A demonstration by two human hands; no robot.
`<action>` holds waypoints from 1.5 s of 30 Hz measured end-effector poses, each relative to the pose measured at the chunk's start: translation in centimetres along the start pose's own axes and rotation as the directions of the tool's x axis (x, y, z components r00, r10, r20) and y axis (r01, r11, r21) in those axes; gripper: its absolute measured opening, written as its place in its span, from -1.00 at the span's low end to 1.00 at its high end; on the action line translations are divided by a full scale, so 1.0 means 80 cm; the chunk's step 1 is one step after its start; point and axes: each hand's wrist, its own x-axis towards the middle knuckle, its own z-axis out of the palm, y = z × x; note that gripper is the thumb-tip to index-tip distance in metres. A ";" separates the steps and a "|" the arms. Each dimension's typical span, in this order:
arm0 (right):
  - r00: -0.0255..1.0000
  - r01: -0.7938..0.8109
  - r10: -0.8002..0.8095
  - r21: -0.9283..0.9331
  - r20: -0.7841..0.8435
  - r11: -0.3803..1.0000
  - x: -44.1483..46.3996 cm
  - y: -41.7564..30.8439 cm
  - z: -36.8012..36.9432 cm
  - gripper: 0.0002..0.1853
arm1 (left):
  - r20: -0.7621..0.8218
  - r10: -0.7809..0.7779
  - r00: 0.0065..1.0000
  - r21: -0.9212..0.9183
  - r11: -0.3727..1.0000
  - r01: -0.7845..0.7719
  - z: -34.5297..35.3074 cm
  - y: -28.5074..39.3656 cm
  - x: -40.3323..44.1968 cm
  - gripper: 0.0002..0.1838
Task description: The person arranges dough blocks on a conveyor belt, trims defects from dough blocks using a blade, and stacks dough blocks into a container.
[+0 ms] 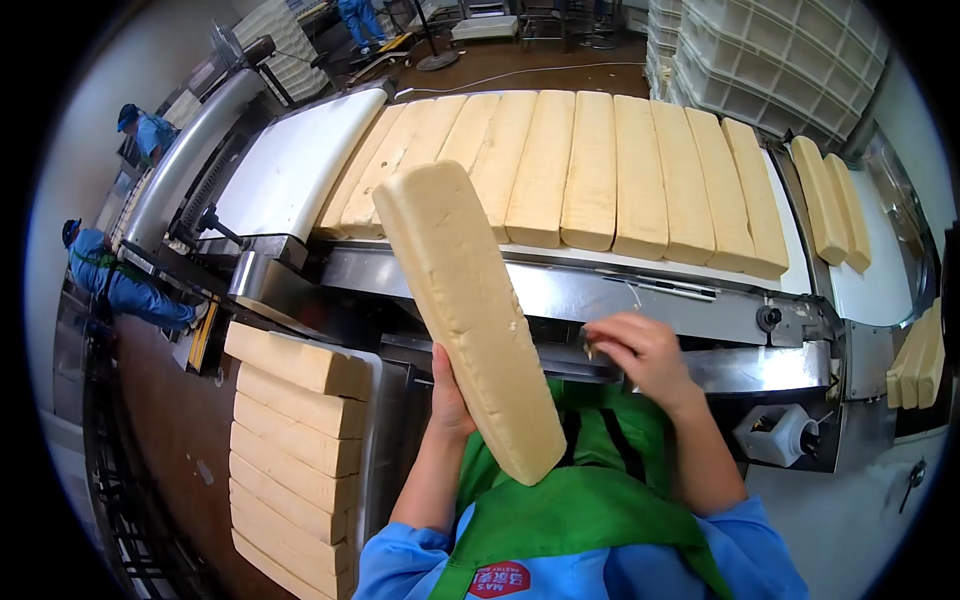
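My left hand (452, 402) grips a long, pale-yellow bread loaf (475, 325) from its left side. The loaf stands tilted in front of me, its lower end near my green apron, and small pits and torn spots mark its surface. To the right of the loaf, my right hand (645, 358) is closed in a pinch, apart from it. Something small and dark shows at those fingertips, too small to name. Beyond the hands, a row of similar loaves (590, 170) lies side by side on a white conveyor belt (290, 170).
At lower left, more loaves (295, 450) are stacked in a pale crate (368, 440). A steel conveyor edge (560, 290) runs in front of me. A white plastic jug (775, 437) sits at right. Stacked white crates (770, 60) stand behind. Two people in blue work at far left.
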 end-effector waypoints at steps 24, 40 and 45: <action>0.894 0.256 -0.362 -0.362 -0.264 0.896 0.087 -0.080 0.027 -0.61 | -0.081 -0.056 0.995 0.126 0.990 0.065 0.015 -0.007 -0.001 -0.24; 0.932 0.201 -0.294 -0.371 -0.212 0.906 0.060 -0.083 0.035 -0.67 | -0.169 0.003 0.986 0.154 0.988 0.023 0.023 -0.001 0.001 -0.28; 0.954 0.176 -0.246 -0.341 -0.172 0.923 0.031 -0.076 0.041 -0.68 | -0.181 0.036 0.983 0.127 0.992 -0.013 0.016 0.002 0.004 -0.27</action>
